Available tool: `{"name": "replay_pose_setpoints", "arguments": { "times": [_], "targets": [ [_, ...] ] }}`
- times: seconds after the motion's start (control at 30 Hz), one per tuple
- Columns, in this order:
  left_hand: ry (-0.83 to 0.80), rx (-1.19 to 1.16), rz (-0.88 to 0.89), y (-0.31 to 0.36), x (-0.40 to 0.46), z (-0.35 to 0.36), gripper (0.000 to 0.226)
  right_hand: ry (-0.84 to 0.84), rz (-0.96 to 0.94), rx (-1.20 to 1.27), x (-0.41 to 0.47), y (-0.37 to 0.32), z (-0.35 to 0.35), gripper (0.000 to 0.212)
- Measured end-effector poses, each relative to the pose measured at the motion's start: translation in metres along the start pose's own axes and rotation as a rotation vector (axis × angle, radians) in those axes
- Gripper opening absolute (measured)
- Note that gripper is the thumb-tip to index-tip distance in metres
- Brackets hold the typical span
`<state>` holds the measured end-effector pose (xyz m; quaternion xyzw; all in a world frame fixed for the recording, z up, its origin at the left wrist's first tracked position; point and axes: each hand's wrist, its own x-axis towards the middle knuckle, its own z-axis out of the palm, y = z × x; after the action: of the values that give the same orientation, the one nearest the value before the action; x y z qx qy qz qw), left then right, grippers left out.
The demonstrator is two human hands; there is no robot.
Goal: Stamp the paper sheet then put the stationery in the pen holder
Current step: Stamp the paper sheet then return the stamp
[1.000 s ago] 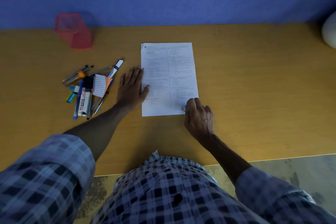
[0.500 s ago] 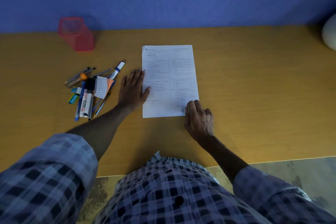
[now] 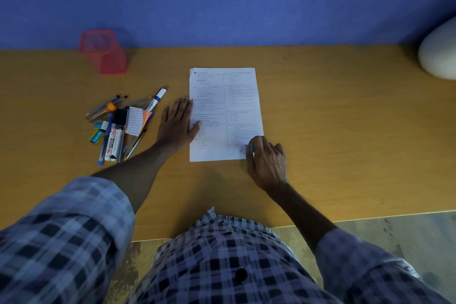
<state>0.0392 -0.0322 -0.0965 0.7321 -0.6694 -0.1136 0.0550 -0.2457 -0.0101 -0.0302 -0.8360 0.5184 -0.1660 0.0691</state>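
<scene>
Well left of the paper sheet (image 3: pixel 223 116) and further back stands the red pen holder (image 3: pixel 103 53); nearer the sheet lies the loose stationery (image 3: pixel 121 126). Our left hand (image 3: pixel 176 123) lies flat on the sheet's left edge, fingers straight and slightly spread. Our right hand (image 3: pixel 265 158) curls round a small green stamp (image 3: pixel 252 147) at its lower right corner. We should press straight down, keeping the sheet pinned.

Dim, bluish light overall; colours muted. Soft shadow on tabletop (image 3: pixel 320 131) below the person's arms. Wide-angle bowing at frame edges. Printed text on paper sheet (image 3: pixel 222 96) too blurred to read.
</scene>
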Motion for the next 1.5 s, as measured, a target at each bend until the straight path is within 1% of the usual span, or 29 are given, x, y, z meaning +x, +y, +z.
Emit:
{"name": "replay_pose_setpoints", "arguments": {
  "times": [0.13,0.2,0.33,0.5,0.63,0.7,0.8,0.83,0.9,0.97,1.0,1.1,1.17,1.27,1.5],
  "targets": [
    [0.005,0.001,0.018,0.001,-0.003,-0.001,0.071,0.078,0.071,0.095,0.006,-0.011,-0.017,0.013],
    [0.001,0.002,0.021,0.001,-0.003,-0.002,0.073,0.130,0.110,0.196,0.010,-0.016,-0.029,0.015],
    [-0.004,-0.010,0.017,0.001,-0.003,-0.003,0.075,0.251,0.194,0.603,0.021,-0.020,-0.059,0.009],
    [0.027,-0.017,0.027,0.002,-0.004,-0.003,0.075,0.316,0.359,1.106,0.042,-0.024,-0.099,0.011],
    [0.037,-0.024,0.023,0.003,-0.004,-0.002,0.075,0.309,0.410,1.356,0.056,-0.029,-0.120,0.018],
    [0.044,-0.018,0.022,0.003,-0.004,-0.002,0.074,0.295,0.452,1.469,0.061,-0.032,-0.129,0.017],
    [0.056,-0.015,0.021,0.003,-0.005,-0.001,0.073,0.223,0.488,1.692,0.068,-0.034,-0.140,0.012],
    [0.061,-0.013,0.021,0.003,-0.005,-0.001,0.073,0.189,0.500,1.789,0.070,-0.034,-0.143,0.013],
    [0.078,-0.010,0.027,0.003,-0.005,-0.001,0.074,0.109,0.527,1.928,0.073,-0.035,-0.148,0.021],
    [0.087,-0.011,0.032,0.003,-0.005,-0.001,0.074,0.033,0.542,1.998,0.076,-0.037,-0.155,0.030],
    [0.088,-0.009,0.032,0.004,-0.005,-0.001,0.074,0.003,0.543,2.038,0.077,-0.039,-0.159,0.029],
    [0.091,-0.008,0.031,0.004,-0.005,-0.001,0.074,-0.053,0.528,2.151,0.082,-0.043,-0.168,0.012],
    [0.091,-0.003,0.031,0.004,-0.005,-0.001,0.074,-0.061,0.520,2.205,0.084,-0.045,-0.173,0.007],
    [0.085,0.003,0.029,0.003,-0.005,-0.001,0.074,-0.080,0.490,2.258,0.087,-0.046,-0.179,0.010],
    [0.095,-0.008,0.031,0.002,-0.004,-0.002,0.074,-0.077,0.425,2.269,0.095,-0.050,-0.189,0.010]
  ]
}}
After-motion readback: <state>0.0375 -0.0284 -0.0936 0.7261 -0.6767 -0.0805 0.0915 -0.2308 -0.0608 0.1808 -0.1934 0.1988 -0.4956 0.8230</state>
